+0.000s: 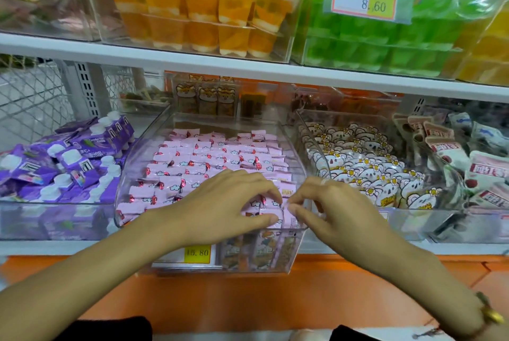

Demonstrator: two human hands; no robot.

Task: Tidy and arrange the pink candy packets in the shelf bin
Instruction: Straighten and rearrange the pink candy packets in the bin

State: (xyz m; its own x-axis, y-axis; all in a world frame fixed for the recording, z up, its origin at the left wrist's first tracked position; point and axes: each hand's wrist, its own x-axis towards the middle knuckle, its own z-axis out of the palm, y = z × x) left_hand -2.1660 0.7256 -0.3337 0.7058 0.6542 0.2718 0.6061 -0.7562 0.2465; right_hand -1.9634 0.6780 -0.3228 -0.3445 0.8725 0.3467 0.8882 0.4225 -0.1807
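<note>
A clear shelf bin [129, 164] is seen in the middle of the lower shelf [358, 248], and it is filled with rows of pink candy packets [217, 153]. Both hands are placed at the bin's front right corner. The left hand [220, 205] is laid over the front packets with its fingers bent, and one pink packet [271, 212] is pinched between its thumb and fingertips. The right hand [334, 210] is held just beside it, with its fingers curled; a packet edge seems to be nipped at its fingertips, but this cannot be told for sure. A yellow price tag [197, 252] is stuck on the bin's front wall. Purple pouches [68, 159] are piled in the bin at the left edge of the shelf, and white bear packets [366, 172] are kept in the bin at the right. Orange jelly cups [220, 21] and green jelly cups [371, 37] are stacked on the shelf above.
</note>
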